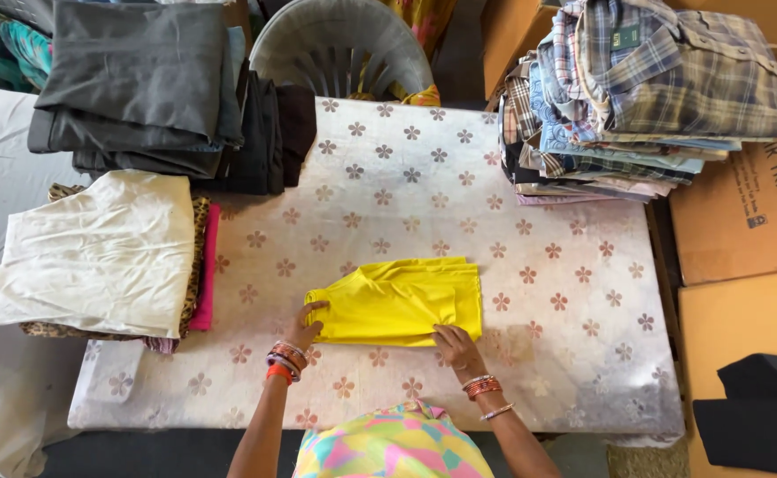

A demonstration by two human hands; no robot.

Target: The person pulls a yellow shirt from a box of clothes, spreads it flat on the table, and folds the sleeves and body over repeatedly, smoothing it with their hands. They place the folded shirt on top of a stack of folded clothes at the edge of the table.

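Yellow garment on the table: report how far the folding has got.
Done: the yellow garment already lies folded into a compact rectangle on the flower-print table cover, and stacks of folded dark clothes, plaid shirts and a cream cloth pile stand around it. In hand: the left hand and right hand press its near edge. Left: no unfolded clothes are in view.

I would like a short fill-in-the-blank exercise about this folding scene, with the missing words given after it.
1. Both hands rest on a folded ____ garment.
2. The left hand and right hand both wear ____ at the wrist.
3. The stack of checked shirts stands at the far ____ of the table.

Missing words: yellow; bangles; right
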